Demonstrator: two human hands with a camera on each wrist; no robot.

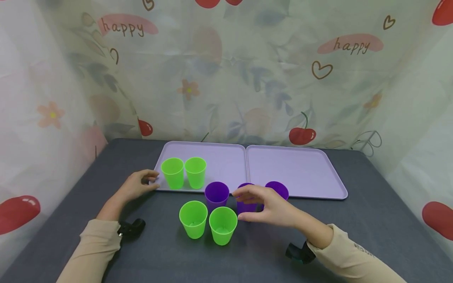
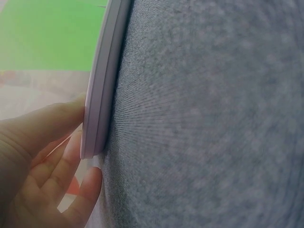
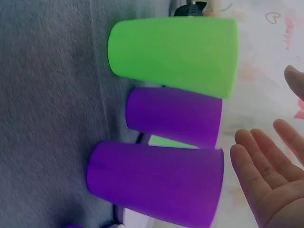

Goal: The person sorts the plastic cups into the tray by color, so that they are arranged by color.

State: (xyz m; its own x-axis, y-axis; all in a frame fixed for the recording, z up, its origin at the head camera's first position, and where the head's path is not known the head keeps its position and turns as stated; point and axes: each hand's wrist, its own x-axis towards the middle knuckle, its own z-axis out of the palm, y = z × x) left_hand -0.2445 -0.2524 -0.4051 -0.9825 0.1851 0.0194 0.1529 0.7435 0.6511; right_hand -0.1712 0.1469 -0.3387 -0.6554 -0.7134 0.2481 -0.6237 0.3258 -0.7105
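My left hand [image 1: 139,184] is at the left end of the left lilac tray [image 1: 226,157], its fingertips against the rim. Two green cups [image 1: 172,173] stand upright on that tray, just right of the hand. My right hand [image 1: 267,205], fingers spread from the thumb and nothing between them, hovers by the purple cups. It partly hides the middle purple cup [image 1: 243,206] and the right purple cup [image 1: 277,189]. A third purple cup [image 1: 216,195] stands left of them. Nearer me are a front-left green cup [image 1: 193,220] and a front-right green cup [image 1: 223,226].
A right lilac tray [image 1: 293,169] lies edge to edge with the left one along the back of the dark grey table [image 1: 159,251]. Behind it hangs a printed curtain [image 1: 230,78]. A thin cable [image 1: 369,141] shows at the back right corner.
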